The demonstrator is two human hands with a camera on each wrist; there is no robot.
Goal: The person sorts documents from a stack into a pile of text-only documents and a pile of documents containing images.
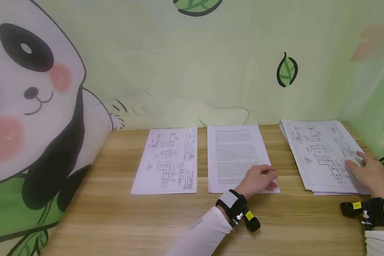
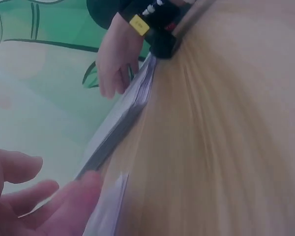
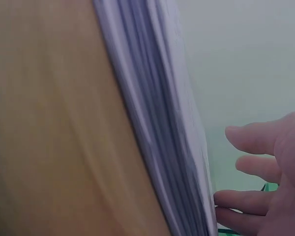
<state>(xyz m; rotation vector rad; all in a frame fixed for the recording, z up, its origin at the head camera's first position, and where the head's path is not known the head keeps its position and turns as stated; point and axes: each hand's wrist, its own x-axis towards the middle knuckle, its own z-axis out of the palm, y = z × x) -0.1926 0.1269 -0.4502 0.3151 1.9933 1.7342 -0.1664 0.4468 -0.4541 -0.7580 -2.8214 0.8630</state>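
Toward the right side of the table lies a stack of printed drawing sheets [image 1: 323, 153], its layered edges seen close up in the right wrist view. My right hand [image 1: 371, 176] is over its near right part, thumb and fingers spread, fingertips close to the top sheet. Beside the stack's edge, the right wrist view shows that hand [image 3: 265, 177] with nothing gripped. In the middle are papers printed with text [image 1: 233, 156]. Above their lower right corner is my left hand [image 1: 257, 180], fingers loosely bent and holding nothing visible. Whether it touches the paper, I cannot tell.
A drawing sheet [image 1: 168, 160] lies flat at the left of the wooden table [image 1: 121, 220]. Behind the papers rises a green wall [image 1: 179, 81] painted with a panda and leaves. A second wall section stands close to the stack on the right.
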